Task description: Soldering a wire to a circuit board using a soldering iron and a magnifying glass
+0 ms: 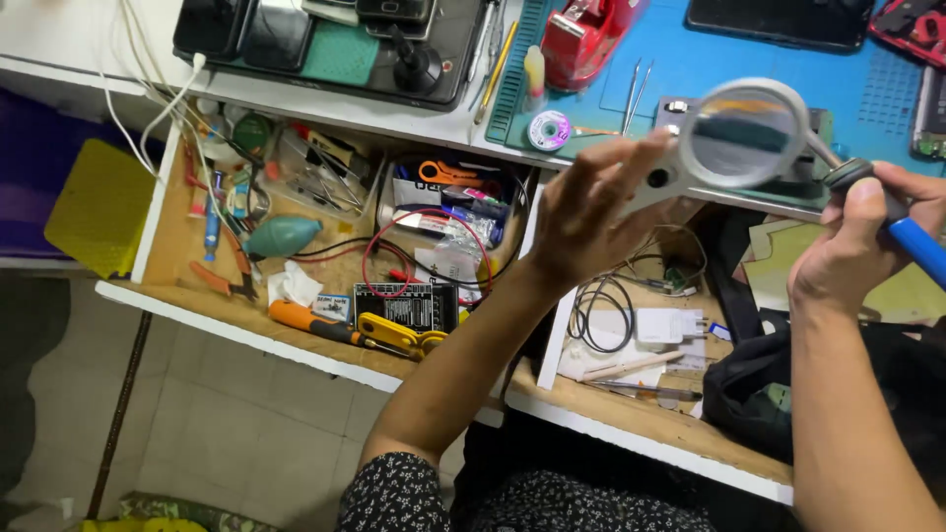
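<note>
My left hand (591,212) hovers with fingers spread just left of a round magnifying lens (744,138) in a white frame, fingertips touching or close to the frame's edge. My right hand (852,241) is closed around a soldering iron (912,236) with a blue grip and black collar, held at the right edge of the view beside the lens arm. Both hands are raised above two open wooden drawers under the desk edge.
The left drawer (177,227) holds tools, an orange screwdriver (315,323), yellow pliers, red wire, scissors and a teal blower. The right drawer (641,414) holds a white charger and cables. On the blue mat (680,49) sit tweezers, a solder spool and a red tape dispenser. A black bag (769,389) lies at lower right.
</note>
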